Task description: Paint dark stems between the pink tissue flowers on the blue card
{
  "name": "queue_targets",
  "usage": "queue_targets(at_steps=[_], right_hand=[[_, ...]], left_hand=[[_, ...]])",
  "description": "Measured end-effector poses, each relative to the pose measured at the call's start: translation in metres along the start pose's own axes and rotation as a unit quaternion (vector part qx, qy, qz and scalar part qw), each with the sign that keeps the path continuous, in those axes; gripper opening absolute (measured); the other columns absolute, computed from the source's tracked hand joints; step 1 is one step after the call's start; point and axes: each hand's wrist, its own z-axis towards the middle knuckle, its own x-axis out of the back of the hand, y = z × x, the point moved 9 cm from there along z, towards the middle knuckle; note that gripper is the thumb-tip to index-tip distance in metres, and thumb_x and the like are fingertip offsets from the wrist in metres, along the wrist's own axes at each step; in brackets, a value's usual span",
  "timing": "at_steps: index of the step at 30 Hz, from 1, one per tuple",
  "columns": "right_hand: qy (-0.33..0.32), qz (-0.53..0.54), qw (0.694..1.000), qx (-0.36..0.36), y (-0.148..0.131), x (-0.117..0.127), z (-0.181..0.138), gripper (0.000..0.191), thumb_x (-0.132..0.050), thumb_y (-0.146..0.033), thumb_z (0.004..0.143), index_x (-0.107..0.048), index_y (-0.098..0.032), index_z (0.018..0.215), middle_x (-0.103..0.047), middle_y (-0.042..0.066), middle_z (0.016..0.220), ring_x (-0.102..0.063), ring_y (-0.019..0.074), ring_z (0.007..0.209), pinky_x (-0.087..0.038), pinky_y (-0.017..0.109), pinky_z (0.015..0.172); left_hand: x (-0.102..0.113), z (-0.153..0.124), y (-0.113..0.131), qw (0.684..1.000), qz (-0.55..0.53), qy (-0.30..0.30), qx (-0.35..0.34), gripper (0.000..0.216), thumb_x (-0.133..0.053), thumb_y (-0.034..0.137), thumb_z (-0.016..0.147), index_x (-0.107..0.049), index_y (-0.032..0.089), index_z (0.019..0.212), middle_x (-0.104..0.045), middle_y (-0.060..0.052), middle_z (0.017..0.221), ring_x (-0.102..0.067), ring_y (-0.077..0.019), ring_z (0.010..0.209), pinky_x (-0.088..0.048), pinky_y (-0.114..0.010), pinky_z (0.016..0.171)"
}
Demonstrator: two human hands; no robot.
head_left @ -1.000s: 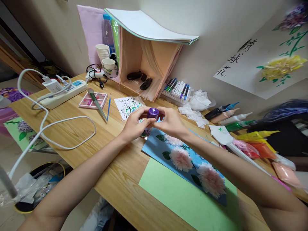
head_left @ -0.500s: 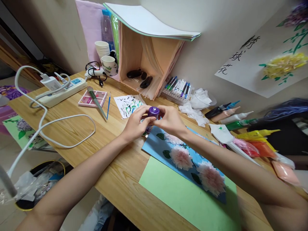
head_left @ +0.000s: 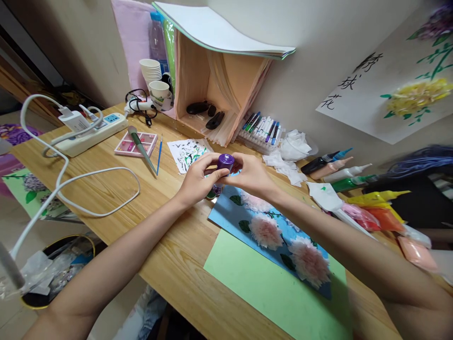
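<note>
A small, shiny purple cylinder [head_left: 225, 161] with a round top is held over the table between my two hands; its exact kind does not show. My left hand [head_left: 198, 179] grips it from the left with thumb and fingers. From the right, my right hand [head_left: 253, 175] closes on its other side, its fingertips partly hidden. Beneath my left hand, a small dark-patterned object [head_left: 214, 191] is mostly covered. Just under my right hand lies a blue sheet [head_left: 226, 208] bearing pink tissue-paper flowers [head_left: 266, 231] with green leaves.
A green sheet [head_left: 240, 269] lies under the blue one. Leftward are a paintbrush [head_left: 160, 156], a pink palette [head_left: 122, 144] and a power strip [head_left: 92, 134] with a looping white cable. Behind stand an open box [head_left: 198, 71] and markers [head_left: 262, 126]; paint tubes [head_left: 348, 183] lie right.
The purple cylinder has risen slightly and tipped so that more of its side shows. Both hands keep their hold, with only a small shift.
</note>
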Motion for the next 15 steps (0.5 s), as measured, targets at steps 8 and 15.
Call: queue_targets(at_steps=[8,15], right_hand=[[0.002,0.216,0.971,-0.105,0.029,0.012,-0.005,0.034,-0.08,-0.035,0.06,-0.066,-0.014,0.083,-0.069,0.004,0.08,-0.062,0.016,0.074,-0.049,0.031,0.072],[0.102,0.534,0.815,-0.199,0.078,0.034,-0.023,0.032,-0.086,-0.029,0.051,-0.069,-0.02,0.077,-0.073,-0.001,0.085,-0.067,0.014,0.083,-0.052,0.029,0.089]], left_hand=[[0.019,0.003,-0.002,0.998,0.003,0.041,0.037,0.038,-0.041,0.045,0.095,-0.062,0.018,0.113,-0.06,-0.01,0.121,-0.056,-0.0207,0.113,-0.046,-0.033,0.096],[0.037,-0.002,-0.009,0.988,0.034,0.114,0.102,0.027,-0.05,0.036,0.087,-0.064,0.016,0.101,-0.068,-0.008,0.105,-0.061,-0.0204,0.101,-0.048,-0.031,0.087]])
